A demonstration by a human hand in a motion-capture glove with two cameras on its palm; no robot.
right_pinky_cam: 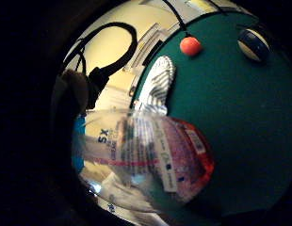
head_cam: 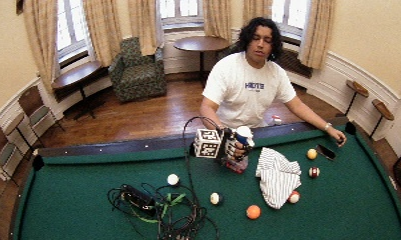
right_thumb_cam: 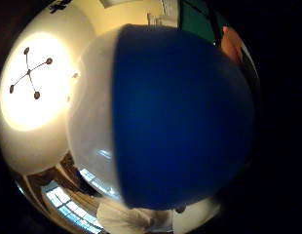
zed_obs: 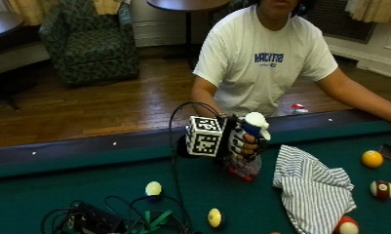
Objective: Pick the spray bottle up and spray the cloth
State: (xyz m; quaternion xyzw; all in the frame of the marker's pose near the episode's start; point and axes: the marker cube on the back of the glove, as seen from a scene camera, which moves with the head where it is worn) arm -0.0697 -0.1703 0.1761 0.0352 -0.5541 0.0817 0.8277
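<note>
A person in a white T-shirt sits behind a pool table, the desk (zed_obs: 85,180) here, with green felt and a dark wooden rail. At the centre of the outside view the gloved right hand (zed_obs: 242,141) has its grip closed round a spray bottle (zed_obs: 247,163), fingers curled about the neck under the blue-and-white head; the bottle is upright, its clear body with a red-labelled base at or just above the felt, and contact cannot be told. Just right of it a striped cloth (zed_obs: 312,187) lies crumpled on the felt, apart from the bottle. Balls are scattered on the felt: a pale one (zed_obs: 153,188) left of the bottle, a yellow-striped one (zed_obs: 214,217) low centre, a yellow one (zed_obs: 372,159) and a red-striped one (zed_obs: 381,189) at the right edge, and a red-and-white one (zed_obs: 346,225) touching the cloth's lower end. In the wide view an orange ball (head_cam: 253,212) lies in front of the cloth. A tangle of black and green cables (zed_obs: 110,219) fills the lower left. The bare left hand (head_cam: 338,138) rests on the far-right rail near a dark phone (head_cam: 326,152). Behind are a wood floor, a green patterned armchair (zed_obs: 91,41) at upper left, a round dark side table (head_cam: 200,44) at top centre, and curtained windows (head_cam: 173,12). In the little finger side palm view the bottle's label fills the foreground, the cloth beyond it.
</note>
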